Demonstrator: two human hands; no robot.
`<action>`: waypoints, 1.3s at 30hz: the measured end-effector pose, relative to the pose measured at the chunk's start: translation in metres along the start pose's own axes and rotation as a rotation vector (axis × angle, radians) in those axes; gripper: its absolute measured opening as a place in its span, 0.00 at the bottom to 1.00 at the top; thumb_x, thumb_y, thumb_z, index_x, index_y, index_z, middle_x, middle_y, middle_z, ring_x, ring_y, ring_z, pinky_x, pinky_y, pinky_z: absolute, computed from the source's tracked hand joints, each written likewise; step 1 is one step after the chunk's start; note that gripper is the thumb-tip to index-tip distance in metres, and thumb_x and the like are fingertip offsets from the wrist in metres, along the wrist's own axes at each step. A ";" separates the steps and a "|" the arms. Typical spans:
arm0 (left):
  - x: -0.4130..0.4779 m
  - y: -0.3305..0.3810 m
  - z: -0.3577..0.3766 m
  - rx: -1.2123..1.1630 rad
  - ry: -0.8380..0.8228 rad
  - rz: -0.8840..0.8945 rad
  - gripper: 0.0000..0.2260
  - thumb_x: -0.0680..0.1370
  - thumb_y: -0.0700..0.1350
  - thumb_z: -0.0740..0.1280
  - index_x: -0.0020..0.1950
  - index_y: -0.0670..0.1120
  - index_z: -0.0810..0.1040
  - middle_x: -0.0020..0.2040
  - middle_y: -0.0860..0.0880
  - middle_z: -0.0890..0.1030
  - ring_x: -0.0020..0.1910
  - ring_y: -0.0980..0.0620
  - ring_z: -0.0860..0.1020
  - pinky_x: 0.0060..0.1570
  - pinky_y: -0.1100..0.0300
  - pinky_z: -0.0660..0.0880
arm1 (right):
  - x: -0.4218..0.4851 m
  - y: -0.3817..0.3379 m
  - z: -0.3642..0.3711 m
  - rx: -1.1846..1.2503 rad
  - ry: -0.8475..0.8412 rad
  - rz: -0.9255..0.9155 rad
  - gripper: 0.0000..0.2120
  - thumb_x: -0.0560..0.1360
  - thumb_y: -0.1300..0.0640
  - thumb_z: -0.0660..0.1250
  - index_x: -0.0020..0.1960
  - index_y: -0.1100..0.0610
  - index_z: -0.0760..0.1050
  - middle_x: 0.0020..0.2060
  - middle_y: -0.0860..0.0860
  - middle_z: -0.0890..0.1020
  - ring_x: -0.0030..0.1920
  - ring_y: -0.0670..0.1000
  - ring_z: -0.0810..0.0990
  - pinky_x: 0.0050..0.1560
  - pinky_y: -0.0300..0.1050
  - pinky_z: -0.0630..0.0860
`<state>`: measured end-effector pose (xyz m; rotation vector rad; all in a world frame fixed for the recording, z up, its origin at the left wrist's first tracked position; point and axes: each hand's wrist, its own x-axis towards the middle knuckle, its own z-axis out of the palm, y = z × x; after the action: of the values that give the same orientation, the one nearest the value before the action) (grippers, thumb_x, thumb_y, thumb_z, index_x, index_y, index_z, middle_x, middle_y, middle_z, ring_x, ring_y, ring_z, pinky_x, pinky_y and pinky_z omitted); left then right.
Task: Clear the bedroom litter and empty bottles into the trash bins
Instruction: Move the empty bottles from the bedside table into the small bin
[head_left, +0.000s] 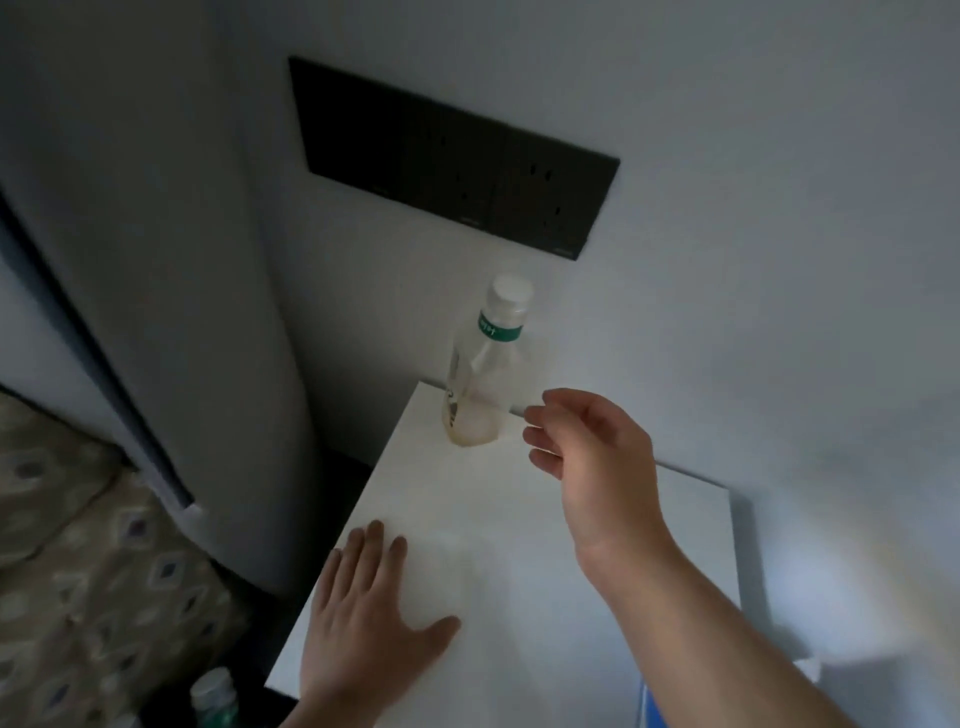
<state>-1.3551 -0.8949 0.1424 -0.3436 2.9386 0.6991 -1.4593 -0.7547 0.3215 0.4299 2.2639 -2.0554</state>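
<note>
Reaching right hand (587, 447) grip wide beside bottle (480, 374), left hand (363, 623) flat on nightstand (649, 519).

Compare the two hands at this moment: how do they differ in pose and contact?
The left hand lies flat, palm down with fingers spread, on the white nightstand; the right hand is raised off it. The left hand sits at the near edge, while the right hand reaches toward the bottle with fingers loosely curled, not touching it. Both are bare and hold nothing.
</note>
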 end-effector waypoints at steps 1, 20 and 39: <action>0.003 0.000 0.000 -0.003 -0.027 -0.013 0.47 0.56 0.75 0.61 0.67 0.47 0.75 0.71 0.46 0.70 0.72 0.49 0.65 0.72 0.60 0.41 | 0.011 -0.002 0.000 -0.014 0.015 -0.022 0.05 0.72 0.61 0.69 0.42 0.52 0.81 0.35 0.49 0.84 0.43 0.53 0.84 0.50 0.53 0.81; 0.014 -0.006 0.011 -0.017 -0.026 0.009 0.47 0.55 0.77 0.64 0.64 0.46 0.76 0.67 0.43 0.74 0.77 0.59 0.45 0.73 0.59 0.47 | 0.096 -0.011 0.055 -0.333 -0.115 -0.182 0.16 0.68 0.52 0.76 0.51 0.44 0.72 0.49 0.43 0.79 0.46 0.41 0.77 0.43 0.31 0.69; 0.001 -0.002 -0.001 0.070 -0.005 -0.013 0.45 0.67 0.73 0.56 0.78 0.52 0.48 0.79 0.50 0.43 0.77 0.52 0.39 0.75 0.54 0.36 | -0.027 -0.014 0.006 -0.289 -0.004 -0.351 0.06 0.68 0.51 0.75 0.42 0.51 0.79 0.33 0.41 0.82 0.34 0.38 0.78 0.34 0.26 0.70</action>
<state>-1.3562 -0.8972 0.1424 -0.3531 2.9443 0.5931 -1.4371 -0.7664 0.3403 0.0100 2.7383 -1.8019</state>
